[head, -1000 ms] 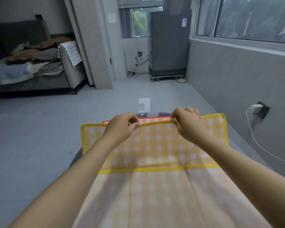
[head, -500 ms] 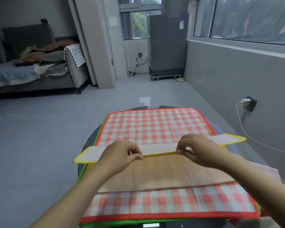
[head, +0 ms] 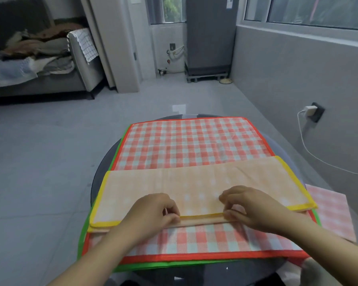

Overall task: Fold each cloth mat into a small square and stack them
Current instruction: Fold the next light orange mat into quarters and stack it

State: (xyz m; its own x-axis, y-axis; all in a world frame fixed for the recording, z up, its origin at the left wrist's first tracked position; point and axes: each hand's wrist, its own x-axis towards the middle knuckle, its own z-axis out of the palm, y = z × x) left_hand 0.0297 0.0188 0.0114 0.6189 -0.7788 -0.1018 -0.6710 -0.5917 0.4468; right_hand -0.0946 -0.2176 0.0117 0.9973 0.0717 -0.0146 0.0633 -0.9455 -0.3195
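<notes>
from the head camera we see the yellow mat [head: 194,188] folded in half, lying on the red checked mat [head: 186,141] on the round table [head: 103,168]. our left hand [head: 153,211] and right hand [head: 248,205] each pinch its near yellow hem. to do this fold well, we should line the hem up with the layer beneath, then press the crease flat. the folded strip's long axis runs left to right, its hemmed edge toward us.
</notes>
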